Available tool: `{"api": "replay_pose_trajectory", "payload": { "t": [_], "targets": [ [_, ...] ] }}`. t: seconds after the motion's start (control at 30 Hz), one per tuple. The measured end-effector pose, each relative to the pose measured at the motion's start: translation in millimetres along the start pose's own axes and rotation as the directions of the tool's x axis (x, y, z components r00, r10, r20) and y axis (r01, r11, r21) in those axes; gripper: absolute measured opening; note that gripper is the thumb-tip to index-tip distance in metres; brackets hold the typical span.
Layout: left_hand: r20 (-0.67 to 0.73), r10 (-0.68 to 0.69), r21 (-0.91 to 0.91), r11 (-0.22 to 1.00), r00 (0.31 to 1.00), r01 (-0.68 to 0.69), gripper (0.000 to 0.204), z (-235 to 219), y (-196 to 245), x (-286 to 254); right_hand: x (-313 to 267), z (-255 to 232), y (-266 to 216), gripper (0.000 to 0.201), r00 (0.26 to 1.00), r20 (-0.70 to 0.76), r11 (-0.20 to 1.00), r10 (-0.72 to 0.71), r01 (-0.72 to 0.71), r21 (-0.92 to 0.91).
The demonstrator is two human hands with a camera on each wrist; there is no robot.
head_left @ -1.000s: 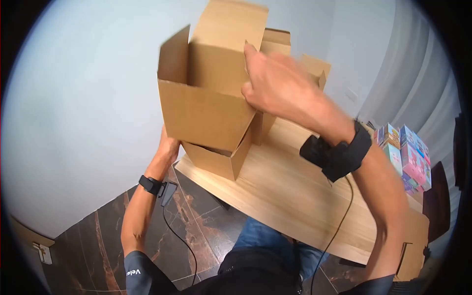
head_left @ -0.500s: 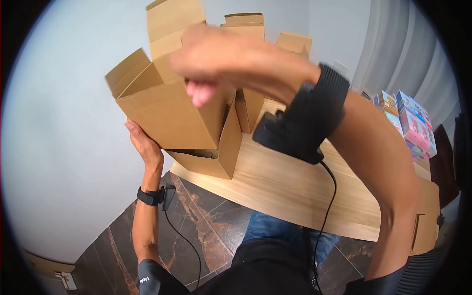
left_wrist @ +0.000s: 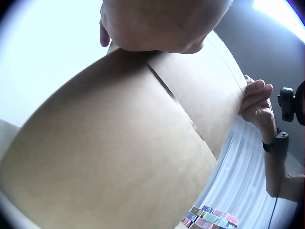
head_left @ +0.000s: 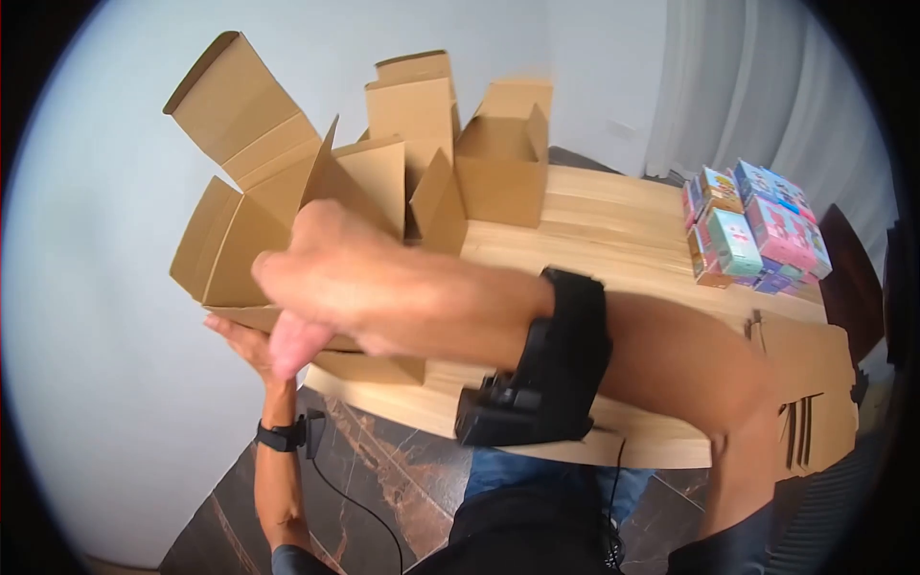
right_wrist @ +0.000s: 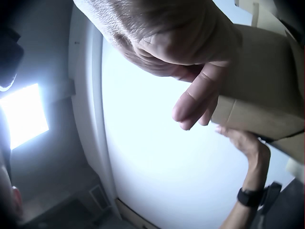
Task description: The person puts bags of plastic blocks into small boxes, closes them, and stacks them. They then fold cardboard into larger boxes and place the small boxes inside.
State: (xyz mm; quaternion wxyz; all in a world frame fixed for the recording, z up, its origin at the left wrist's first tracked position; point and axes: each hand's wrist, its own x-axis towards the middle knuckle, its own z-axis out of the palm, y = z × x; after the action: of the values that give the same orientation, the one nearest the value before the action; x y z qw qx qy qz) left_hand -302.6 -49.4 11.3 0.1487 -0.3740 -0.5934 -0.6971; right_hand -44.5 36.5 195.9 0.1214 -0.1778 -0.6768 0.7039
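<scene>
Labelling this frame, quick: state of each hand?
Left hand: open, straight fingers against the open-topped brown cardboard box.
Right hand: fingers curled by that box; can't tell if gripping.

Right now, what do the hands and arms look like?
The left hand is ungloved, its wrist in a black band with a small black device and thin cable. The right hand is ungloved too, with a broader black strap and bulkier device. Dark sleeves stop near the elbows.

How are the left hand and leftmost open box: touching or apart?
Touching. The left wrist view shows the left hand against the box, no gap between.
</scene>
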Motion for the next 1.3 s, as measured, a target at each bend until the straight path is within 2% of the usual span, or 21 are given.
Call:
{"api": "replay_pose_trajectory", "payload": {
  "t": [0.07, 0.27, 0.33, 0.4, 0.5, 0.6, 0.67, 0.73, 0.77, 0.83, 0.87, 0.9, 0.97, 1.0, 1.03, 1.1, 1.17, 1.2, 1.23, 1.27, 1.3],
  "targets": [
    [0.088, -0.233, -0.087, 0.967, 0.968, 0.241, 0.081, -1.5, 4.9, 13.7, -9.7, -3.7, 5.9, 0.038, 1.0, 0.009, 0.998, -0.01, 0.009, 0.062],
    [0.026, -0.185, -0.125, 0.974, 0.982, 0.187, 0.08, 17.9, 26.7, 0.9, -50.2, -19.2, 31.9, 0.042, 0.992, 0.055, 0.981, -0.113, 0.12, -0.149],
    [0.069, -0.142, -0.128, 0.98, 0.987, 0.15, 0.082, 9.5, 22.1, -2.9, -53.8, -32.6, 60.6, 0.036, 0.842, -0.131, 0.758, -0.523, 0.389, -0.524],
    [0.064, -0.138, -0.14, 0.979, 0.988, 0.146, 0.081, 2.1, 15.8, -4.8, -44.8, -64.6, 85.7, 0.024, 0.621, -0.154, 0.489, -0.768, 0.415, -0.767],
    [-0.08, 0.133, -0.097, 0.985, 0.988, -0.14, 0.087, -9.1, 15.8, -17.3, -41.3, -131.4, 92.9, 0.021, 0.623, -0.253, 0.438, -0.74, 0.162, -0.884],
    [-0.035, 0.521, 0.096, 0.851, 0.853, -0.516, 0.062, -13.3, 59.9, -78.1, -30.9, -197.5, 112.5, 0.038, 0.582, -0.35, 0.265, -0.734, -0.229, -0.937],
    [0.35, 0.611, -0.103, 0.778, 0.71, -0.62, 0.047, -13.6, 88.7, -126.8, -6.5, -227.3, 124.7, 0.054, 0.593, -0.374, 0.169, -0.713, -0.372, -0.913],
    [0.665, 0.598, -0.31, 0.766, 0.447, -0.564, 0.033, 14.9, 111.0, -156.7, 18.8, -258.0, 150.0, 0.059, 0.631, -0.347, 0.207, -0.694, -0.287, -0.935],
    [0.746, 0.568, -0.345, 0.776, 0.346, -0.528, 0.03, 37.5, 123.7, -165.8, 23.4, -257.7, 148.6, 0.057, 0.722, -0.416, 0.246, -0.553, -0.336, -0.909],
    [0.792, 0.576, -0.447, 0.773, 0.202, -0.45, 0.03, 69.7, 136.9, -181.7, 14.8, -226.2, 159.0, 0.036, 0.624, -0.295, 0.228, -0.723, -0.186, -0.956],
    [0.878, 0.449, -0.383, 0.867, 0.168, -0.318, 0.031, 78.1, 139.3, -186.3, -9.5, -197.8, 162.8, 0.018, 0.498, -0.171, 0.146, -0.85, -0.089, -0.985],
    [0.946, 0.305, -0.279, 0.94, 0.114, -0.198, 0.034, 85.2, 141.4, -191.0, -49.9, -168.1, 165.9, 0.011, 0.515, -0.035, -0.05, -0.857, -0.152, -0.987],
    [0.972, 0.224, -0.218, 0.972, 0.075, -0.083, 0.034, 98.8, 143.8, -198.2, -155.7, -119.0, 155.1, 0.016, 0.608, -0.004, -0.176, -0.794, -0.236, -0.956],
    [0.991, 0.132, -0.132, 0.991, 0.031, -0.003, 0.033, 106.9, 146.3, -205.1, -242.0, -115.6, 167.0, 0.022, 0.578, -0.287, 0.128, -0.764, -0.3, -0.945],
    [0.988, 0.152, -0.152, 0.988, 0.021, -0.011, 0.033, 111.0, 150.0, -206.9, -296.0, -123.5, 163.7, 0.032, 0.685, -0.34, -0.045, -0.644, -0.478, -0.877],
    [0.986, 0.162, -0.161, 0.987, 0.031, -0.029, 0.033, 111.4, 133.9, -213.5, -379.5, -138.3, 164.1, 0.052, 0.477, -0.706, 0.014, -0.523, -0.824, -0.567],
    [0.987, 0.157, -0.155, 0.986, 0.037, -0.057, 0.034, 116.2, 124.5, -223.5, -484.4, -163.1, 193.7, 0.083, 0.232, -0.936, -0.134, -0.267, -0.97, -0.202],
    [0.974, 0.225, -0.22, 0.97, 0.04, -0.104, 0.035, 116.2, 119.9, -226.3, -504.7, -155.6, 192.2, 0.074, 0.236, -0.925, -0.327, -0.297, -0.935, -0.134],
    [0.962, 0.266, -0.254, 0.953, 0.054, -0.163, 0.036, 110.4, 113.8, -224.6, -533.8, -156.6, 203.5, 0.08, 0.141, -0.965, -0.26, -0.221, -0.962, -0.081],
    [0.958, 0.282, -0.271, 0.952, 0.059, -0.141, 0.036, 110.1, 113.8, -226.2, -556.8, -158.0, 204.0, 0.083, 0.159, -0.982, 0.004, -0.101, -0.987, -0.16],
    [0.955, 0.288, -0.276, 0.951, 0.075, -0.137, 0.037, 115.0, 113.0, -225.9, -583.4, -161.1, 231.5, 0.083, 0.106, -0.988, 0.057, -0.108, -0.992, -0.112]
  ]
}}
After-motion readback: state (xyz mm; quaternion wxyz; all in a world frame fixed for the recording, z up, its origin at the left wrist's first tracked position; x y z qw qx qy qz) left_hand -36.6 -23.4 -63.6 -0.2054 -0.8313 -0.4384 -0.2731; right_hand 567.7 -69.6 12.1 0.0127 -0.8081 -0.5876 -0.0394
